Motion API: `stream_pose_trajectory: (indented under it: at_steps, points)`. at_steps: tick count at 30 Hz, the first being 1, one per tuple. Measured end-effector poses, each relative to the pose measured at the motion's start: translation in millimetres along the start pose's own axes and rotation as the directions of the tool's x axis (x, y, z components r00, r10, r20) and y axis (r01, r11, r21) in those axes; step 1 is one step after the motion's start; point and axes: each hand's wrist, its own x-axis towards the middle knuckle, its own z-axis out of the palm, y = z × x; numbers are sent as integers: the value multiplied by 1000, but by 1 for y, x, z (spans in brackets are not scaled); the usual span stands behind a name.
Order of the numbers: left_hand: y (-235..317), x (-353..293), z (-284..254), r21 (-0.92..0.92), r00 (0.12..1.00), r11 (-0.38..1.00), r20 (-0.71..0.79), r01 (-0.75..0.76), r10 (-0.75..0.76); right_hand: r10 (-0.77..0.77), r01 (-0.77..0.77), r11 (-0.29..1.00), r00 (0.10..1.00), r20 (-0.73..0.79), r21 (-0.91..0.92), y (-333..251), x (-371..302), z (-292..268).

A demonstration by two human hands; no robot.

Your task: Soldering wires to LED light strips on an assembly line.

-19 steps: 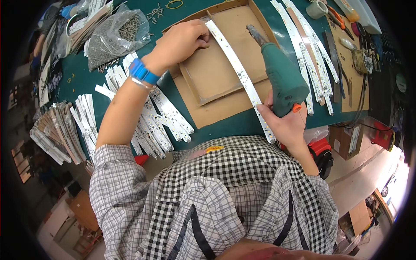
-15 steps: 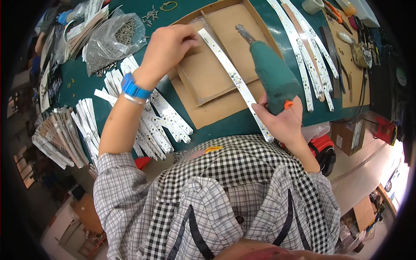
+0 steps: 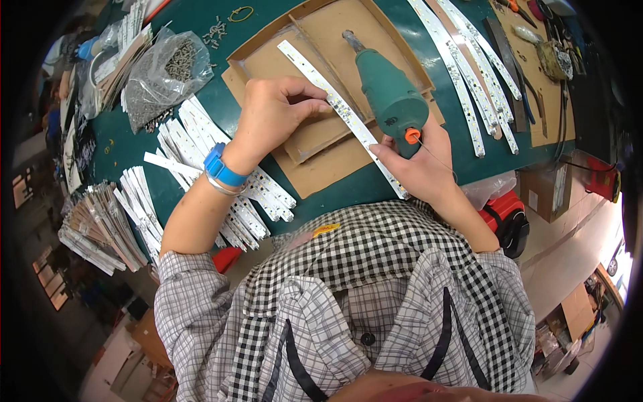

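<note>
A long white LED strip (image 3: 357, 126) slants over a shallow cardboard tray (image 3: 268, 48), its near end by my apron. My left hand (image 3: 278, 114), a blue watch on its wrist, pinches the strip's left edge near the middle with thumb and forefinger. My right hand (image 3: 423, 164) is wrapped round a green electric hand tool (image 3: 392, 90) with a dark metal tip and an orange piece at its rear, from which a thin wire runs. The right thumb lies against the strip's lower part. The tool's tip points away from me over the tray, apart from the strip.
More LED strips lie fanned (image 3: 248, 194) at left, with brownish strip bundles (image 3: 100, 221) beyond. A clear bag (image 3: 157, 80) of small metal parts sits at upper left. Further strips (image 3: 462, 74) lie at right, beside a board with tools. A red-and-black object (image 3: 502, 218) is below the table edge.
My left hand has come down and right from the strip's far end to its middle edge. The strip and the green tool have shifted left with my right hand.
</note>
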Motion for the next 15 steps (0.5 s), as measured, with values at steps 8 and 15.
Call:
stream_pose_trajectory:
  at_steps: [8, 15]
  points:
    - [-3, -3, 6, 5, 1000, 1000, -9, 7, -6, -48, 49, 999, 999, 10, -9, 7, 2, -1]
    - [2, -1, 4, 4, 995, 996, 35, 90, -91, -48, 48, 999, 999, 20, -18, 4, 2, -3]
